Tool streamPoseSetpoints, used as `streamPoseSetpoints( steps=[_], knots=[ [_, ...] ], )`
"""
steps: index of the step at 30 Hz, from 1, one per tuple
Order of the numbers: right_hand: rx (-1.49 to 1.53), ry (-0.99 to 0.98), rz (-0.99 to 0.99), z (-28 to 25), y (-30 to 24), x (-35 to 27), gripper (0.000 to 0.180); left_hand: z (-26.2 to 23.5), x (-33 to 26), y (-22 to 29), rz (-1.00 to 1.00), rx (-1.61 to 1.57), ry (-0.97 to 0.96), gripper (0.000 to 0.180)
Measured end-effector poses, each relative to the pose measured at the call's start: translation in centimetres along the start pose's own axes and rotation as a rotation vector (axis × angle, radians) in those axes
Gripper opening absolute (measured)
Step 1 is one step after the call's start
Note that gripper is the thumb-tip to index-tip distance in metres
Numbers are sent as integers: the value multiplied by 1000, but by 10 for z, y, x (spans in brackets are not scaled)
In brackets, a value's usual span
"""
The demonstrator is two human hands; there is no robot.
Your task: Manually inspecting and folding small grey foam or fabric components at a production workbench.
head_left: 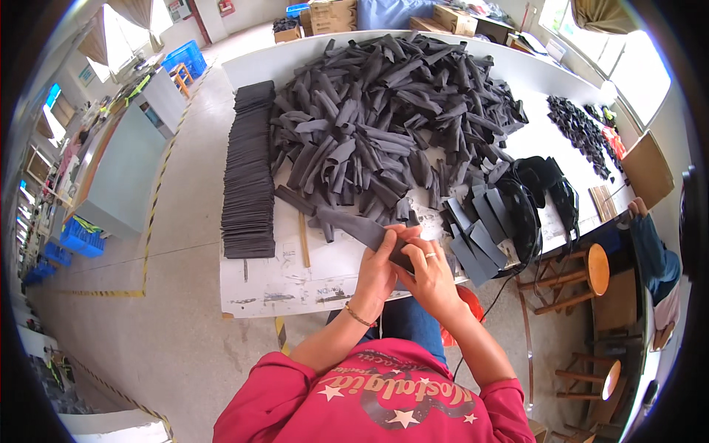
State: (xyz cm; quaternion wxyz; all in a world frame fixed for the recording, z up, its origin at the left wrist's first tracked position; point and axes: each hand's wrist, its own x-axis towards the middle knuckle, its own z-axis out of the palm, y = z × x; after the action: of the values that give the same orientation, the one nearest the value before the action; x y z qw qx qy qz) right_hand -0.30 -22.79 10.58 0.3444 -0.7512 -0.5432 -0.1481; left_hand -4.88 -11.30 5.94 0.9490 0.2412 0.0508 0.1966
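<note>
A dark grey fabric strip (353, 224) is held between my two hands over the near edge of the white table (251, 284). My left hand (377, 275) pinches it with thumb and fingers. Close beside it, my right hand (430, 277) grips the strip's near end, partly covering it. The strip's other end reaches left toward a large loose pile of similar grey pieces (391, 118), many folded or curled. Along the table's left edge runs a long, neat stack of dark grey pieces (248, 170).
Flat grey pieces (484, 230) lie right of my hands, beside glossy black items (521, 214) with a cable. A thin wooden stick (303, 241) lies near the stack. Small black pieces (580, 136) are at far right. Wooden stools (597, 269) and another person's sleeve (656, 247) are right.
</note>
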Motion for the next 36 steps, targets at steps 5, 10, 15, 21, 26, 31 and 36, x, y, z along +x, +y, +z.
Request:
streamPoseSetpoints(
  steps=[5, 10, 15, 21, 26, 31, 36],
  knots=[
    [-5, -73, 124, -20, 2, -13, 37, 2, 8, 14, 39, 21, -12, 27],
    [67, -45, 73, -14, 13, -15, 29, 7, 5, 9, 58, -10, -1, 23],
    [103, 6, 24, -4, 15, -12, 25, 5, 2, 2, 37, -33, 0, 24],
    [143, -4, 15, 3, 12, -5, 24, 6, -2, -5, 48, -59, -34, 28],
    [58, -78, 157, -4, -2, -1, 26, -3, 0, -4, 8, -61, 8, 28],
    [85, -74, 118, -6, 12, -9, 25, 5, 5, 12, -39, -88, 68, 30],
    [170, -32, 36, -14, 16, -7, 18, 20, 14, 32, 157, -68, 142, 36]
  ],
)
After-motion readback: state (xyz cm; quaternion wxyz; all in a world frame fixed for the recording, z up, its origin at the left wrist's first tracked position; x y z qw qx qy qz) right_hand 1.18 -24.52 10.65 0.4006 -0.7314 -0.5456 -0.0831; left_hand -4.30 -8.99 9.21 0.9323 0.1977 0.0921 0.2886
